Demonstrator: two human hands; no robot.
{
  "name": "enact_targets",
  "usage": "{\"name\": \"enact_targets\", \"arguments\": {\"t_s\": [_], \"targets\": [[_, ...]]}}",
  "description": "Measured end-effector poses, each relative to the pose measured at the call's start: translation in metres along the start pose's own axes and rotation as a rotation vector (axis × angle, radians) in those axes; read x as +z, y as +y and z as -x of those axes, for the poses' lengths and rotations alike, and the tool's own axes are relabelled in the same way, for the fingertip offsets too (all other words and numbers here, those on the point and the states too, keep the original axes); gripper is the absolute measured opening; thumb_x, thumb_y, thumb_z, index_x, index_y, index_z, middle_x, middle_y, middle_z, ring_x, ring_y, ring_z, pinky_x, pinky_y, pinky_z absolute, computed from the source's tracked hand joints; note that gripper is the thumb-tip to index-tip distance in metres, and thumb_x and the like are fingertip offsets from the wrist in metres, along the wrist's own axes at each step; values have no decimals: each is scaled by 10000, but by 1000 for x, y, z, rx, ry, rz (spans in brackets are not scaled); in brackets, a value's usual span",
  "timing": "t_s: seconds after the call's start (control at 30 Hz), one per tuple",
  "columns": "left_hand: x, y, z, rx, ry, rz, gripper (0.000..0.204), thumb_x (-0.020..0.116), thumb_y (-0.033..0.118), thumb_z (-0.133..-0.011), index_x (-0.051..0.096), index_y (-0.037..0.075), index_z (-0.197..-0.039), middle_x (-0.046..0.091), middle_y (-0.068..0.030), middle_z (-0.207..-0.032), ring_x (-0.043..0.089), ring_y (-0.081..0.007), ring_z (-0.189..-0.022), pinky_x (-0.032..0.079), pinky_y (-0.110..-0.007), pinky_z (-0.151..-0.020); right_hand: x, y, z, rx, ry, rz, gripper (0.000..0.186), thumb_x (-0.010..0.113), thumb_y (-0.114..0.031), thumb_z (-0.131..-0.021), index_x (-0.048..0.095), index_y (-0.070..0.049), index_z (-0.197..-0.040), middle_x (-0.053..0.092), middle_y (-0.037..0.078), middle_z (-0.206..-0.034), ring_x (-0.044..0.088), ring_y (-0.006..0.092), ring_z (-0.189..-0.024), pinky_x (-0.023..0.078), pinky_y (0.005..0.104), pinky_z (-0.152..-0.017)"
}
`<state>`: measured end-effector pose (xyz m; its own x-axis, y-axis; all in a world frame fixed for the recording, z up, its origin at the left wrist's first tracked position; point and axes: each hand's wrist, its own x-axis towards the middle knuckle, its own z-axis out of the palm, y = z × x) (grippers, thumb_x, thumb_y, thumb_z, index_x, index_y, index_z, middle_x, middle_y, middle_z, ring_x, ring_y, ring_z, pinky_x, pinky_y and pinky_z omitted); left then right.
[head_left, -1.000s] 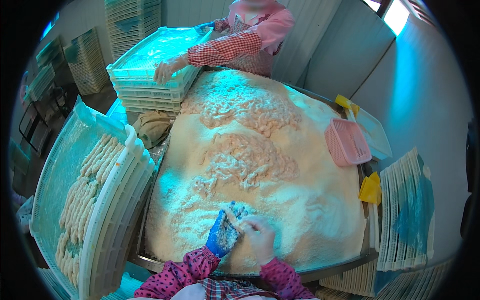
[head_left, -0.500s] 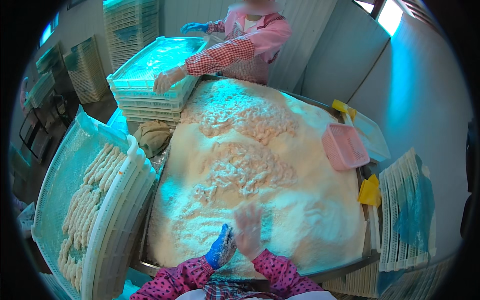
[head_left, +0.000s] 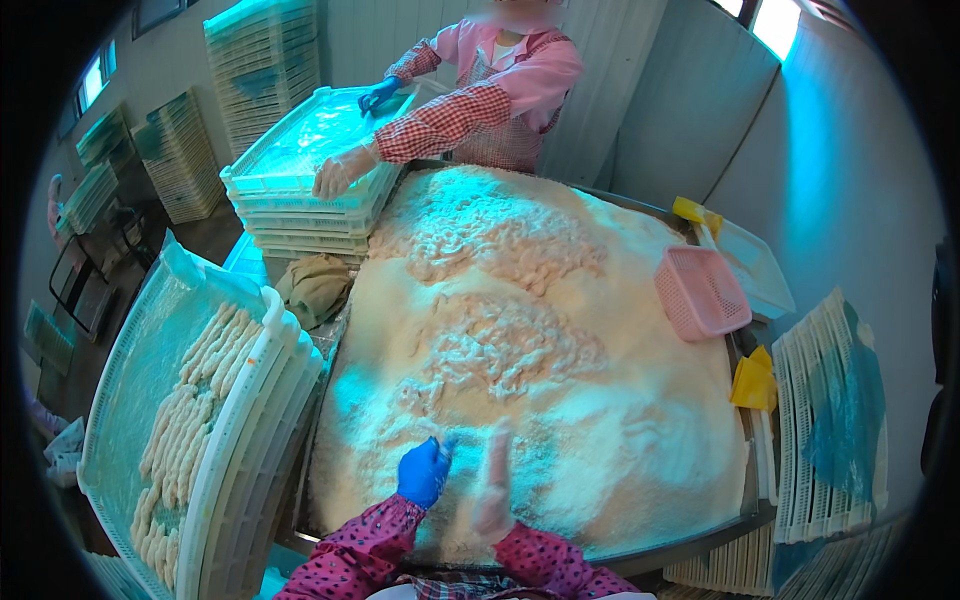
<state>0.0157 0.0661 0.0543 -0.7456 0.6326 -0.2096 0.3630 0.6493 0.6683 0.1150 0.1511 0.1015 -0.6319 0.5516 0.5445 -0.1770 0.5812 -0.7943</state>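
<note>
My left hand [head_left: 424,474], in a blue glove, is over the near part of a wide bed of pale crumbs [head_left: 620,470]. Its fingers are curled in and what they hold, if anything, cannot be made out. Just to the right is my right hand [head_left: 493,492], in a thin clear glove, turned edge-on with fingers stretched forward and nothing visible in it. A gap separates the two hands. Beyond them, a mound of crumb-coated pale pieces [head_left: 510,345] lies on the bed, with a larger mound [head_left: 490,230] farther back.
At left, stacked white trays [head_left: 275,345] carry rows of coated strips [head_left: 185,425] on top. A co-worker [head_left: 500,95] grips another tray stack [head_left: 300,185] at the back. A pink basket [head_left: 703,292], a yellow-ended tool [head_left: 755,380] and upright trays [head_left: 815,430] line the right side.
My hands, pressed close together before, are now apart, the left one farther left. The co-worker's blue-gloved hand has come down onto the tray rim. The whole view has shifted slightly.
</note>
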Motion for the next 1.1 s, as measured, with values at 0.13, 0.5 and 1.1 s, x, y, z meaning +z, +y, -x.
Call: {"name": "enact_targets", "arguments": {"t_s": [0.13, 0.5, 1.1], "targets": [[12, -27, 17, 54, -38, 282, 436, 432, 440, -942, 610, 51, -1027, 629, -128, -812, 601, -182, -756, 475, -334, -691, -37, 6, -13, 99, 82, 217, 688, 129, -498, -957, 179, -4, -1434, 154, 189, -1495, 86, 327, -1397, 58, 438, -1126], [1, -20, 43, -258, -224, 1412, 590, 409, 393, -960, 271, 0, -1379, 474, -121, -1150, 495, -175, -986, 426, -289, -820, 10, 9, -24, 24, -325, -2, 521, 546, -300, -855, 432, -51, -1299, 445, 177, -1310, 351, 321, -1275, 257, 461, -1038], [-402, -183, -57, -216, 286, 548, 594, 341, 514, -948, 523, 25, -1231, 573, -114, -1177, 538, -209, -1066, 355, -326, -986, 6, 81, -92, -207, -340, 928, 354, 715, -186, -658, 538, -113, -956, 544, 62, -933, 506, 239, -972, 381, 403, -839]]}}
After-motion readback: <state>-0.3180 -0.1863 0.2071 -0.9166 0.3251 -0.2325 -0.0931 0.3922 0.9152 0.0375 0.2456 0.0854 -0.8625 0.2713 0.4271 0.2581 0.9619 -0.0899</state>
